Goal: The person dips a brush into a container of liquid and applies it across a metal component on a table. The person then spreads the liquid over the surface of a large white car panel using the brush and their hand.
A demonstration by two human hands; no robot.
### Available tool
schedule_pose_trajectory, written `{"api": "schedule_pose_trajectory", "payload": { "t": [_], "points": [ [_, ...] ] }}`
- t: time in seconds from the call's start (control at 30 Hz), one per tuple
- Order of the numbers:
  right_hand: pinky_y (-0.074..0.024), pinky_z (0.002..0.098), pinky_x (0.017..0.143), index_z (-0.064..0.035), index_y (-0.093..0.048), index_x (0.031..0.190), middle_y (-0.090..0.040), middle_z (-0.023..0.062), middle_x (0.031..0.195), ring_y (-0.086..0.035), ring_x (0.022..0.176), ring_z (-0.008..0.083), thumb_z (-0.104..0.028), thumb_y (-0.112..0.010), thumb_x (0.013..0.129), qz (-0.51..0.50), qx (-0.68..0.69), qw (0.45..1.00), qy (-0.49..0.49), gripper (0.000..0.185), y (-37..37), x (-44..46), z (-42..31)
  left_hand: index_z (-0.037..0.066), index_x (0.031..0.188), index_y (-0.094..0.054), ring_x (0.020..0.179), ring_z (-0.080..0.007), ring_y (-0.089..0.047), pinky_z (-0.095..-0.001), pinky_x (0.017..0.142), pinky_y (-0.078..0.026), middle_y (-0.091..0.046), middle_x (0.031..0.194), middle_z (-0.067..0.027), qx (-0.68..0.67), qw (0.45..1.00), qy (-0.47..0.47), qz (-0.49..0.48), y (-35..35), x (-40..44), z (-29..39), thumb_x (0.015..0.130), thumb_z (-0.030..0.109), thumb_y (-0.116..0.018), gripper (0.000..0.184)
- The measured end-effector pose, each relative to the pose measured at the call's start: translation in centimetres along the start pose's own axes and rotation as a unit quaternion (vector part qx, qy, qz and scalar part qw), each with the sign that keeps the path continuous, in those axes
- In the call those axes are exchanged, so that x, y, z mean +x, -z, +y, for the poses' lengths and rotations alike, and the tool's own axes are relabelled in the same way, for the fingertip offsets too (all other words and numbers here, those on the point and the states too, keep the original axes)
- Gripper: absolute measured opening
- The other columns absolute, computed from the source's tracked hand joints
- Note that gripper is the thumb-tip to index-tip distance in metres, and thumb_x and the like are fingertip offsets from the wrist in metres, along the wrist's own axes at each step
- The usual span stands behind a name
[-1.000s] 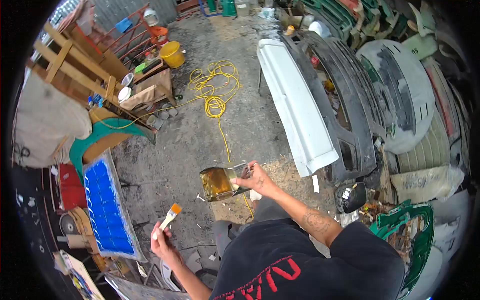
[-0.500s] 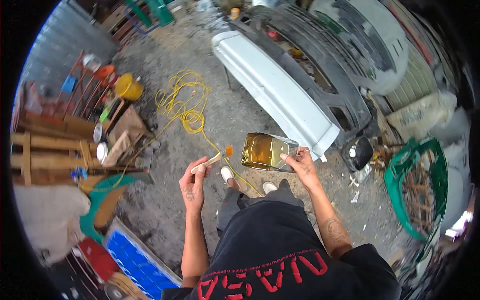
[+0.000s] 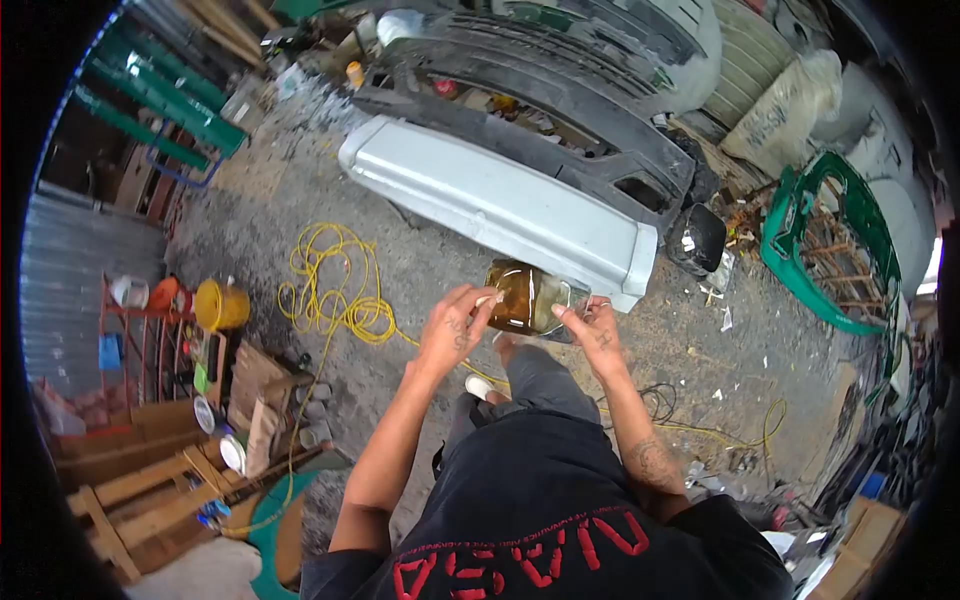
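My left hand (image 3: 458, 325) is closed on a small brush with a pale handle (image 3: 490, 298). Its end is over or inside a clear cut-open plastic container (image 3: 522, 312), and I cannot make out its tip. Amber-brown liquid shows through the container's left part. On the other side, my right hand (image 3: 592, 327) grips the container's right end, thumb on top. Just beyond both hands lies a long white bumper (image 3: 490, 200), raised above the floor on a stand.
A dark bumper (image 3: 560, 115) lies behind the white one. To the left are a coiled yellow cable (image 3: 340, 285), a yellow bucket (image 3: 222, 305) and wooden pallets (image 3: 150, 515). A green bumper (image 3: 795, 270) stands at right.
My left hand has brought the brush right to the container; its orange tip, visible before, is now hidden. The view has turned and moved closer to the white bumper.
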State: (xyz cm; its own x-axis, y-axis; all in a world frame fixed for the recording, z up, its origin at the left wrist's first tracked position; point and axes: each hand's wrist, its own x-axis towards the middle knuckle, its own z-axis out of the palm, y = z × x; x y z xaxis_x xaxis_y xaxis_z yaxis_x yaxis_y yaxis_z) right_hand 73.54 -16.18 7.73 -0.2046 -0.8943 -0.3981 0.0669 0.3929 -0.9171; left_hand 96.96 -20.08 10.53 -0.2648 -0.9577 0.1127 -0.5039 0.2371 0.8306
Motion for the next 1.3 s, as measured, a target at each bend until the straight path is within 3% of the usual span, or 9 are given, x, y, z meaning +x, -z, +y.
{"api": "schedule_pose_trajectory", "payload": {
  "t": [0.17, 0.3, 0.33, 0.47, 0.63, 0.83, 0.97, 1.03, 1.3],
  "points": [
    [-0.0439, 0.0237, 0.063, 0.0012, -0.041, 0.101, -0.052, 0.0031, 0.081, -0.05, 0.071, 0.0102, -0.027, -0.084, 0.071, 0.07, 0.027, 0.997, 0.017, 0.06, -0.9, 4.0, 0.0, 0.001, 0.105, -0.066, 0.072, -0.0287, -0.061, -0.0342, 0.062, -0.047, -0.062, 0.086, -0.0149, 0.053, 0.99, -0.116, -0.061, -2.5, 6.4, -3.2, 0.089, 0.008, -0.06, 0.018],
    [-0.0458, 0.0255, 0.067, 0.0029, -0.042, 0.103, -0.055, 0.0074, 0.087, -0.053, 0.076, 0.012, -0.028, -0.084, 0.07, 0.096, 0.035, 0.995, -0.004, 0.062, -0.7, 7.0, 0.5, -0.001, 0.105, -0.066, 0.073, -0.0224, -0.063, -0.0318, 0.069, -0.049, -0.066, 0.087, -0.0143, -0.053, 0.994, 0.04, -0.081, -1.6, 11.0, -3.4, 0.089, 0.012, -0.061, 0.021],
    [-0.0465, 0.0267, 0.069, 0.0032, -0.043, 0.104, -0.056, 0.0089, 0.09, -0.054, 0.08, 0.013, -0.028, -0.084, 0.07, 0.114, 0.056, 0.992, 0.015, 0.062, -0.6, 7.6, 0.5, 0.002, 0.107, -0.068, 0.07, -0.0127, -0.058, -0.0253, 0.067, -0.045, -0.068, 0.084, -0.0082, -0.101, 0.989, 0.08, -0.076, -2.1, 12.1, -4.5, 0.092, 0.017, -0.061, 0.022],
    [-0.0474, 0.0292, 0.076, 0.0032, -0.043, 0.109, -0.057, 0.0111, 0.099, -0.055, 0.089, 0.016, -0.026, -0.084, 0.07, 0.166, 0.105, 0.98, 0.011, 0.064, 0.2, 8.7, 0.4, 0.007, 0.109, -0.07, 0.07, -0.0057, -0.053, -0.0223, 0.066, -0.044, -0.068, 0.081, -0.0001, -0.17, 0.959, 0.187, -0.126, -3.1, 16.4, -6.9, 0.094, 0.025, -0.06, 0.025],
    [-0.0475, 0.0298, 0.078, 0.0029, -0.043, 0.113, -0.058, 0.0114, 0.102, -0.056, 0.091, 0.0166, -0.021, -0.082, 0.072, 0.273, 0.115, 0.955, -0.011, 0.061, 1.0, 8.5, 2.3, 0.002, 0.108, -0.069, 0.068, -0.007, -0.051, -0.0235, 0.065, -0.042, -0.067, 0.08, -0.0031, -0.25, 0.921, 0.228, -0.192, -6.2, 21.3, -8.2, 0.093, 0.024, -0.061, 0.027],
    [-0.0441, 0.0289, 0.081, 0.0003, -0.043, 0.118, -0.056, 0.0085, 0.104, -0.053, 0.09, 0.0138, -0.021, -0.076, 0.078, 0.392, 0.106, 0.913, -0.049, 0.055, 1.5, 7.4, 4.5, 0.002, 0.108, -0.068, 0.067, -0.0068, -0.05, -0.0223, 0.065, -0.042, -0.068, 0.081, -0.0043, -0.3, 0.876, 0.198, -0.321, -11.8, 27.3, -9.0, 0.094, 0.023, -0.06, 0.027],
    [-0.0425, 0.0274, 0.079, -0.0003, -0.042, 0.12, -0.054, 0.008, 0.107, -0.051, 0.093, 0.0125, -0.026, -0.075, 0.081, 0.488, 0.14, 0.856, -0.1, 0.057, 0.5, 5.9, 6.0, 0.001, 0.111, -0.066, 0.068, -0.007, -0.05, -0.023, 0.065, -0.041, -0.066, 0.082, -0.0048, -0.287, 0.852, 0.163, -0.406, -16.4, 30.4, -8.4, 0.095, 0.023, -0.058, 0.028],
    [-0.0454, 0.0288, 0.079, 0.0003, -0.043, 0.114, -0.057, 0.0094, 0.103, -0.055, 0.093, 0.0149, -0.019, -0.076, 0.08, 0.554, 0.21, 0.802, -0.07, 0.051, -0.3, 5.2, 7.6, 0.002, 0.111, -0.066, 0.068, -0.0065, -0.05, -0.0225, 0.064, -0.041, -0.067, 0.083, -0.0041, -0.282, 0.841, 0.141, -0.441, -19.6, 31.5, -9.0, 0.095, 0.025, -0.058, 0.029],
    [-0.0449, 0.0292, 0.071, -0.0066, -0.039, 0.12, -0.052, 0.0049, 0.111, -0.052, 0.094, 0.0136, -0.031, -0.073, 0.083, 0.641, 0.262, 0.705, -0.152, 0.055, -3.0, 2.2, 10.2, 0.004, 0.11, -0.068, 0.066, -0.0059, -0.049, -0.0223, 0.06, -0.041, -0.067, 0.079, -0.0017, -0.232, 0.805, 0.022, -0.546, -33.6, 30.0, -12.4, 0.094, 0.028, -0.059, 0.03]
  ]
}}
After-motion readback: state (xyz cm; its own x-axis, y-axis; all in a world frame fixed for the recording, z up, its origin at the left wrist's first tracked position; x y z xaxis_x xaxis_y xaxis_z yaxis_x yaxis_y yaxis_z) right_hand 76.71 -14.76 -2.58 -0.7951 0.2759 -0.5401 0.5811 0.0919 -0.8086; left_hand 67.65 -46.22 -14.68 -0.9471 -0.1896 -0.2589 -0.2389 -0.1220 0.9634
